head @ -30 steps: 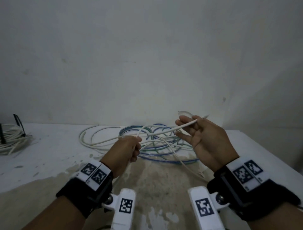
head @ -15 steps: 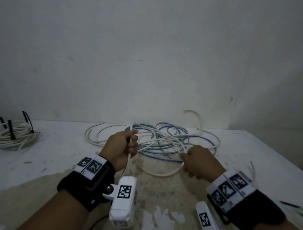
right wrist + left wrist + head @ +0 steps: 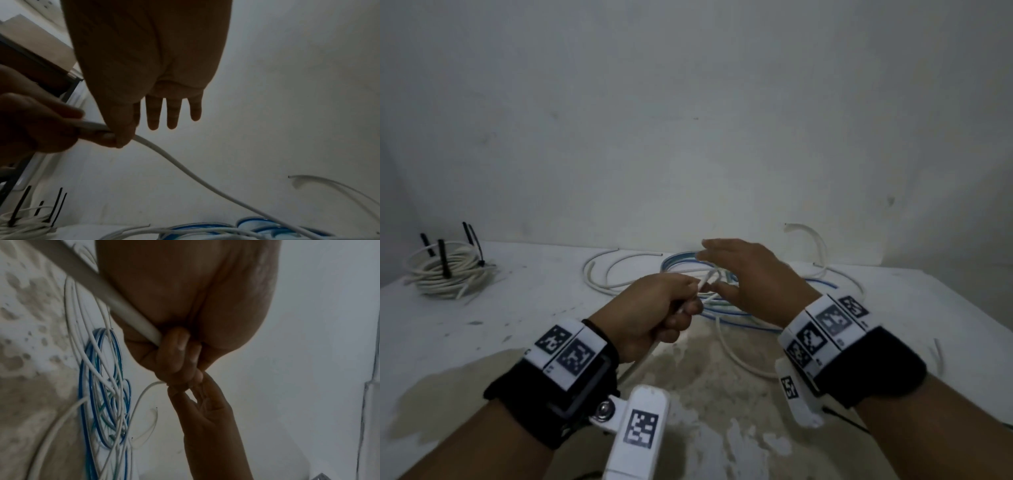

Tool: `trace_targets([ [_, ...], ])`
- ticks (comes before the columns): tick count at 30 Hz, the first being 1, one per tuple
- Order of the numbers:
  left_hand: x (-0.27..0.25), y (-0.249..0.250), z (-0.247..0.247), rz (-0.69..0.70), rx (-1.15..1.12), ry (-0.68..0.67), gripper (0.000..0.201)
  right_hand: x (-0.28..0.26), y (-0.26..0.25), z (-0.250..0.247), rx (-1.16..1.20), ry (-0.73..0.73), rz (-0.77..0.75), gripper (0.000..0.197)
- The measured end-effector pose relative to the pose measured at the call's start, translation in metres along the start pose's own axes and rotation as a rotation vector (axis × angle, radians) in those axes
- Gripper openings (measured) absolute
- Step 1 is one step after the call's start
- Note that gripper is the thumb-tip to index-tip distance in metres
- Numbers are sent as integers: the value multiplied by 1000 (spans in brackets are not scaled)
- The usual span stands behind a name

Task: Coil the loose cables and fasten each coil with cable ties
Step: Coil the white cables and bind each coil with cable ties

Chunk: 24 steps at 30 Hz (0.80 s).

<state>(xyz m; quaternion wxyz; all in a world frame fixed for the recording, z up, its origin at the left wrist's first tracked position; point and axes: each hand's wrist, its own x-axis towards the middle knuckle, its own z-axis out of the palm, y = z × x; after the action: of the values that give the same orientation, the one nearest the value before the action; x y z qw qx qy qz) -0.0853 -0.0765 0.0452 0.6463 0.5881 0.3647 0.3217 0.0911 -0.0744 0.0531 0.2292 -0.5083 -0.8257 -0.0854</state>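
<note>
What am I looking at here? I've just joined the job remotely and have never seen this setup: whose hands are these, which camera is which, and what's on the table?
No machine here: a person works bare-handed, wearing black wrist straps with white coded tags. The wide picture comes from a camera on the head; the two dim ones look along each wrist towards the fingers.

The left hand grips a thin white cable. The right hand pinches that cable between thumb and forefinger, its other fingers straight.

On the white, stained table lies a loose tangle of white and blue cables. At the far left sits a finished white cable coil, fastened with black cable ties.
</note>
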Motion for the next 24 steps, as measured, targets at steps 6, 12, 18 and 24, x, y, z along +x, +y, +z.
trace_targets([
  [6,-17,-4,-20,36,51,16,25,20,-1,7,-119,55,-64,22],
  [12,-33,-14,-60,183,89,77,36,30,38,-9,57,326,313,27],
  [18,-33,-8,-56,371,-189,192,29,38,31,6,182,335,403,25],
  [24,-18,1,-47,518,-422,449,25,38,3,38,143,82,354,26],
])
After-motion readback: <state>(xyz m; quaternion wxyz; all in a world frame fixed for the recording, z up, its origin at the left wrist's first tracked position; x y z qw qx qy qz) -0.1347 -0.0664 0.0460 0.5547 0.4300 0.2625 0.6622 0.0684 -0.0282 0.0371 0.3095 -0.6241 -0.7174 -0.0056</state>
